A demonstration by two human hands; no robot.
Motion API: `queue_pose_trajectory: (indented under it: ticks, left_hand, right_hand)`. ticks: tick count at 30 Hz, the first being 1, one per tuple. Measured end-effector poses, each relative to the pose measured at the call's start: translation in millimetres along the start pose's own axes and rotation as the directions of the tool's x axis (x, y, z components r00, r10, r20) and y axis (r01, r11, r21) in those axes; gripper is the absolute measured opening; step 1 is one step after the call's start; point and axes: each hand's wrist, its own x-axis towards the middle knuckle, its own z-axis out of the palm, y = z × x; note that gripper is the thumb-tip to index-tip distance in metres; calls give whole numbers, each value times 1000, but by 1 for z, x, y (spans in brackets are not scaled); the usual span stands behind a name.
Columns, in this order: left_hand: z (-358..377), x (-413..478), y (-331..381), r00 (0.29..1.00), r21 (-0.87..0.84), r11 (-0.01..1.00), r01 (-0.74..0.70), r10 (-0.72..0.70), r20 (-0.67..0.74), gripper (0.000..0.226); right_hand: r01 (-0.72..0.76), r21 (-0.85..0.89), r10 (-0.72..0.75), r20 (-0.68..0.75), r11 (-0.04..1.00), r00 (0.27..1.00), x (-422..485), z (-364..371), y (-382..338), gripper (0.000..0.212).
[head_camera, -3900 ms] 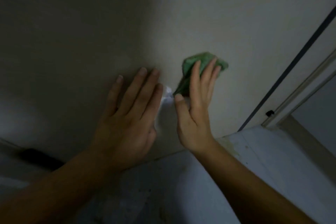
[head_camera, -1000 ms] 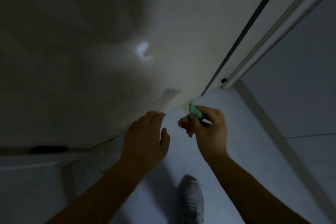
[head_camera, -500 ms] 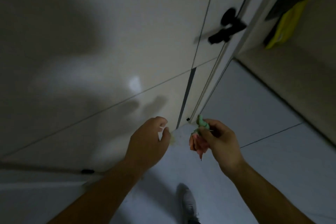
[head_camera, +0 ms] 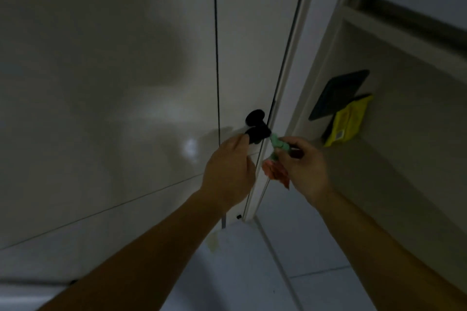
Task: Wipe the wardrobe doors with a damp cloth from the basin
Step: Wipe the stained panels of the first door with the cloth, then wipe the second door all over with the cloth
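Pinches bunched cloth point(head_camera: 277, 145) in right hand point(head_camera: 302, 166), clear of the surface, just right of black knobs point(head_camera: 256, 125). Curls left hand point(head_camera: 227, 174) at the knobs, near the right hand but apart from it; cannot tell whether gripped. Faces shut wardrobe doors point(head_camera: 126, 70) left, open shelf point(head_camera: 391, 159) far right. Judged mid-task: no wiping under way, knob area likely next

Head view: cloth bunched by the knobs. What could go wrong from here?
1. The right hand pinches the green cloth in a small wad; it may slip or wipe little.
2. The left hand is at the lower black knob; pulling could swing the door into the right hand.
3. Dim light may hide streaks.
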Motion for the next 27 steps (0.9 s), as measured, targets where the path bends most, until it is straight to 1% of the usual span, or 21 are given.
queue_pose_trajectory:
  ticks: [3,6,8,10,11,13,16,19,22,27]
  left_hand:
    - [21,15,8,993,167,984,54,-71,97,67]
    - [35,19,16,973,220,966,138,-174,151,73]
    - [43,22,18,960,188,964,188,-221,173,74]
    - [50,24,15,963,102,970,220,-232,135,77]
    - [53,25,14,966,51,972,230,-235,109,79]
    - [59,23,13,962,-33,965,261,-257,94,75]
    - [62,21,14,953,-97,950,296,-286,100,73]
    - [62,14,16,954,-108,950,292,-283,95,73]
    - [59,0,24,961,-77,959,272,-266,76,79]
    - [64,-40,41,979,10,979,205,-205,12,72]
  right_hand:
    - [-21,21,19,60,1000,998,39,-1,8,19]
    - [14,-34,-9,133,999,991,58,-1,17,34]
    - [-7,-6,8,194,1000,981,61,-1,21,39]
    - [-11,-11,13,241,1000,970,62,0,23,41]
    - [-4,-17,9,256,1000,967,63,0,23,41]
    - [31,-25,-23,274,999,962,64,-1,25,41]
    - [54,-30,-43,300,998,953,62,-5,25,38]
    - [57,-33,-45,307,998,951,57,-9,28,37]
    - [32,-25,-23,308,999,951,45,-16,30,37]
    - [-7,-4,8,314,1000,949,4,-36,30,40]
